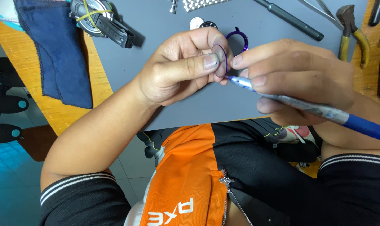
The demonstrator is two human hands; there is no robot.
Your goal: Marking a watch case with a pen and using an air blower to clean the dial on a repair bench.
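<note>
While left-hand fingers [206,62] pinch a glass disc [220,58], right-hand fingers [257,79] grip a marker [315,109].

Grey mat [177,25] bears a wristwatch [100,19], pliers [351,31].

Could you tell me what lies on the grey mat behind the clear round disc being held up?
Behind the disc, a purple ring lies on the grey mat, with two small round parts beyond. The left hand covers the ring's near edge.
</note>
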